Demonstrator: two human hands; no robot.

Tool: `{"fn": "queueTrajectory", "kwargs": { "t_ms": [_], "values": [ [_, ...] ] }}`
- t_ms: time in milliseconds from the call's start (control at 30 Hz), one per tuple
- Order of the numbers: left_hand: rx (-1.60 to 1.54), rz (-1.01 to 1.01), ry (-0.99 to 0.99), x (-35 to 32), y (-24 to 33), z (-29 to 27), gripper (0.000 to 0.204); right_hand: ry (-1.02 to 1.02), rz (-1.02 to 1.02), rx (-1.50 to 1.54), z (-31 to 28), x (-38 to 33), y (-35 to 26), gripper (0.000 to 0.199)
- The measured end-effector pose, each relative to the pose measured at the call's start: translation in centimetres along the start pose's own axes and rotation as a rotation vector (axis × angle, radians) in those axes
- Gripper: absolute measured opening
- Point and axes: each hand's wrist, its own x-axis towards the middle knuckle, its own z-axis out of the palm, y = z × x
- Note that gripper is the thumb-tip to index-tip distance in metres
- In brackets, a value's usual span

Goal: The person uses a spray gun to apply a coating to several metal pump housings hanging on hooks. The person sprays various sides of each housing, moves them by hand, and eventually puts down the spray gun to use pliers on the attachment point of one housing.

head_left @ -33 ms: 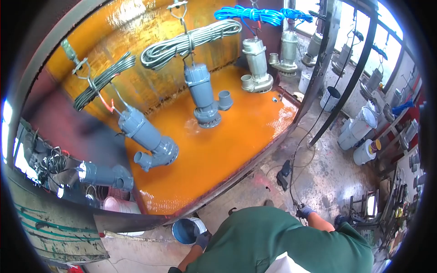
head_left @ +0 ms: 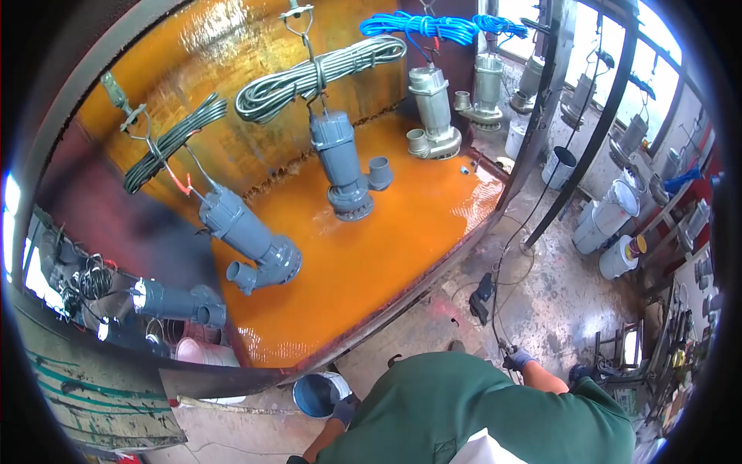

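My left hand (head_left: 345, 408), in a dark glove, is closed at the right rim of a white bucket (head_left: 345, 385) with a dark blue inside. Part of its grip is hidden by my green sleeve and body. My right hand (head_left: 519, 358), in a grey-blue glove, is closed around the lower end of a dark hose (head_left: 498, 313). Whatever fitting sits at that end is too small to make out. The hose runs up from the floor toward the upper right. A dark rag-like thing (head_left: 481, 300) lies beside it.
Ahead is an orange-coated booth floor (head_left: 348, 286) with a raised front edge. Grey-blue pumps (head_left: 336, 158) (head_left: 251, 240) hang over it with coiled cables, and a pale metal pump (head_left: 433, 116) hangs farther back. A dark post (head_left: 583, 131), white buckets (head_left: 607, 216) and a cluttered shelf stand right.
The hanging pumps and coiled cables appear a few pixels lower and farther left, with a slight shift of the view. Both hands keep their places at the bucket and the hose.
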Motion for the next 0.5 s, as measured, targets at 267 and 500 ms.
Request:
{"fn": "queueTrajectory", "kwargs": {
  "t_ms": [267,500],
  "values": [
    [0.29,0.185,0.002,1.1,0.9,-3.6,0.032,0.477,-0.143,-0.088,-2.2,2.7,-0.4,0.066],
    [0.242,-0.003,-0.073,3.7,2.9,-5.8,0.034,0.401,-0.284,0.406,-8.4,-0.9,-9.9,0.055]
  ]
}}
